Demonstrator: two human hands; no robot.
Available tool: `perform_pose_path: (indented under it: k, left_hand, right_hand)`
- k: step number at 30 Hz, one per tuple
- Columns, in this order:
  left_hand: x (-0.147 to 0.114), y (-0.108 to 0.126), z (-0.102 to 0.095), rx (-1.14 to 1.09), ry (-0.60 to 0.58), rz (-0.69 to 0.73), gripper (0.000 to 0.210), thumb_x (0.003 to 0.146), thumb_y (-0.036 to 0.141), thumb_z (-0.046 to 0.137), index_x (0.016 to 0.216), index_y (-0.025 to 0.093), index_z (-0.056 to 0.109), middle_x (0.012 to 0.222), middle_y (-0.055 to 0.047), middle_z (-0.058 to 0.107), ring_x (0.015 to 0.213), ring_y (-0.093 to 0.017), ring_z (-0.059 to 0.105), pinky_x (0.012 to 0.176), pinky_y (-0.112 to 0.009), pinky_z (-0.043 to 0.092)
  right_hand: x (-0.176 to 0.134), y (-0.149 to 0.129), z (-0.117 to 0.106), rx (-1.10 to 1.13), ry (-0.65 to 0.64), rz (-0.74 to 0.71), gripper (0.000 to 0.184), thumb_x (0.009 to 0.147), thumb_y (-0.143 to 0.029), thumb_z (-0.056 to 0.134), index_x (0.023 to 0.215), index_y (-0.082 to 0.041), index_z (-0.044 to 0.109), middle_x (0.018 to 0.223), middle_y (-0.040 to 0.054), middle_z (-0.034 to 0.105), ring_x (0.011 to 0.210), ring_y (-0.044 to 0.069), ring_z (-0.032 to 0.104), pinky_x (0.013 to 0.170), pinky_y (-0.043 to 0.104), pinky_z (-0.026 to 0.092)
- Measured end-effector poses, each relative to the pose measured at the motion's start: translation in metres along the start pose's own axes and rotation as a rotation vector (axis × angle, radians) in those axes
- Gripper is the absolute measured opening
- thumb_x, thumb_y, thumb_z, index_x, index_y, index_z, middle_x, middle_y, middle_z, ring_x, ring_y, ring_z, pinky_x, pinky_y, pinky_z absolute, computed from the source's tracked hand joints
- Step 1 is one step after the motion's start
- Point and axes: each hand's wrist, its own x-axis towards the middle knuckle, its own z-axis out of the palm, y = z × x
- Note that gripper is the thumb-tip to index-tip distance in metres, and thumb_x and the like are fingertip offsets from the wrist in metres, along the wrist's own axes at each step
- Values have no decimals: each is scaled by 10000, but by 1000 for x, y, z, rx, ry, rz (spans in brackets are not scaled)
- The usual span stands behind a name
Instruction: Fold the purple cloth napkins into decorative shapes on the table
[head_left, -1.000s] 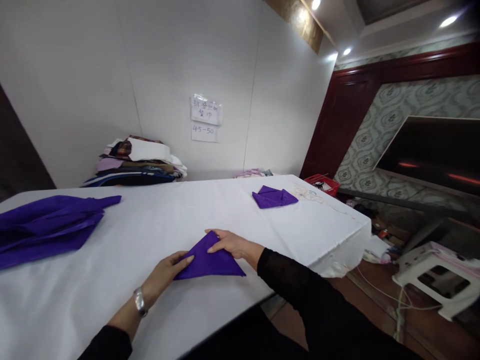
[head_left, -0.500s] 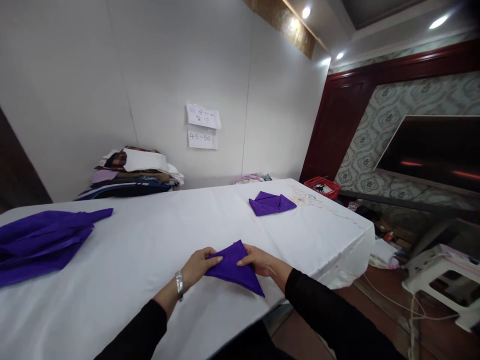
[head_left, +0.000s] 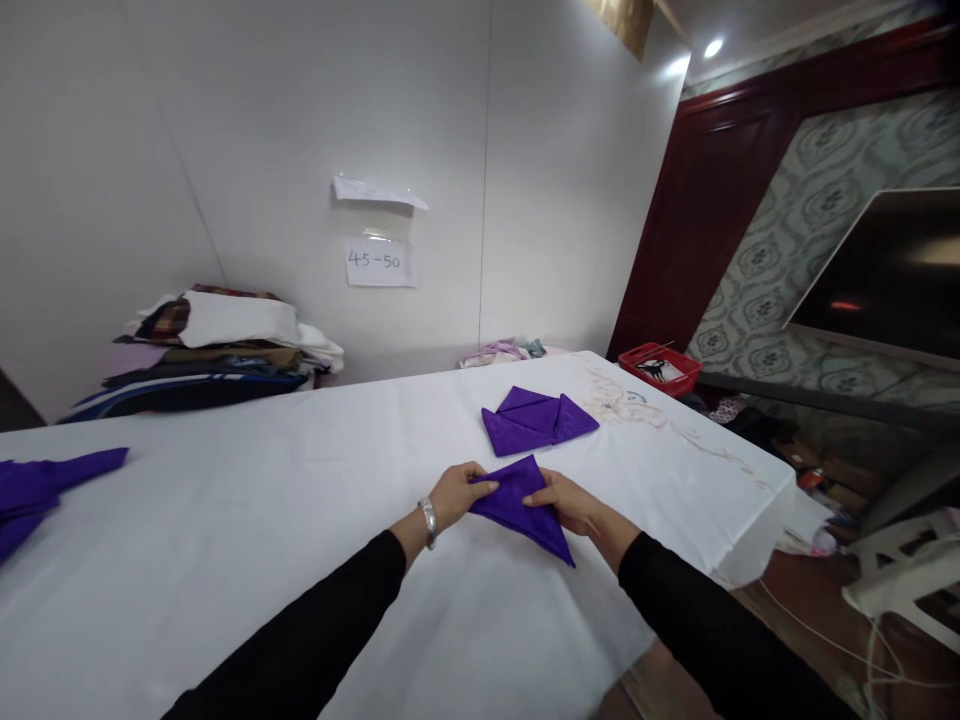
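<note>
A purple cloth napkin (head_left: 519,500), folded into a triangle-like shape, is held between my two hands above the white-covered table (head_left: 315,590). My left hand (head_left: 456,494) pinches its left corner, thumb on top. On the right side, my right hand (head_left: 568,500) grips it with the thumb pressed on the upper face; the fingers beneath are hidden. One pointed corner hangs down toward me. Just beyond lies another folded purple napkin (head_left: 534,422) with raised flaps. At the far left, more loose purple cloth (head_left: 37,495) lies partly out of view.
A pile of folded clothes (head_left: 217,345) stands against the wall at the back left. Pink cloth (head_left: 495,352) lies at the table's back edge. Beyond the right corner is a red basket (head_left: 660,368); a white stool (head_left: 911,570) and cables are on the floor at right.
Both hands have carried the held napkin forward, closer to the folded one on the table. The camera view has turned right, so the loose purple cloth shows less.
</note>
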Motion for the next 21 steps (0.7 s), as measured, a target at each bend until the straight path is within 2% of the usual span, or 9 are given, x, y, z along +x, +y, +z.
perform_pose_path:
  k: [3, 5, 8, 10, 13, 15, 21]
  left_hand:
    - [29, 0, 6, -6, 3, -2, 306, 546, 401, 716, 689, 168, 577, 585, 25, 588, 531, -110, 522, 540, -253, 419]
    - [43, -6, 6, 32, 63, 9, 304, 596, 404, 681, 766, 169, 589, 594, 28, 576, 506, -105, 506, 523, -257, 420]
    - [54, -28, 6, 151, 182, 60, 319, 698, 402, 589, 914, 167, 586, 643, 18, 574, 526, -121, 515, 536, -275, 431]
    - [54, -46, 9, 312, 202, 104, 292, 759, 371, 520, 965, 175, 584, 679, 2, 592, 590, -146, 546, 594, -297, 443]
    - [48, -66, 18, 621, 123, 218, 213, 789, 283, 473, 928, 204, 614, 757, -22, 627, 712, -174, 574, 706, -326, 434]
    - [45, -71, 22, 754, 51, 292, 190, 803, 244, 452, 886, 218, 621, 806, -31, 631, 765, -183, 572, 739, -332, 421]
    - [46, -71, 25, 842, 8, 299, 167, 842, 222, 425, 811, 222, 590, 766, -29, 610, 736, -174, 548, 677, -309, 400]
  right_hand:
    - [13, -19, -30, -31, 39, 3, 386, 535, -115, 716, 904, -179, 624, 798, 24, 676, 680, 156, 635, 737, 316, 486]
    - [24, -39, -52, -65, 85, -15, 345, 539, -105, 708, 865, -172, 619, 763, 26, 672, 646, 149, 631, 722, 326, 487]
    - [46, -76, -89, -108, 146, -68, 368, 529, -90, 707, 875, -168, 612, 735, 21, 669, 624, 146, 627, 704, 334, 492]
    - [65, -102, -114, -133, 202, -123, 421, 512, -96, 714, 913, -169, 610, 736, 16, 672, 626, 155, 628, 686, 342, 501]
    - [102, -132, -150, -188, 321, -263, 435, 511, -126, 715, 931, -169, 613, 741, 11, 676, 652, 168, 631, 677, 340, 505]
    - [131, -143, -171, -208, 393, -350, 412, 514, -147, 712, 914, -165, 615, 731, 7, 675, 664, 166, 630, 681, 325, 500]
    - [213, -140, -216, -257, 537, -413, 371, 480, -190, 707, 832, -169, 592, 647, -17, 647, 594, 152, 596, 619, 303, 483]
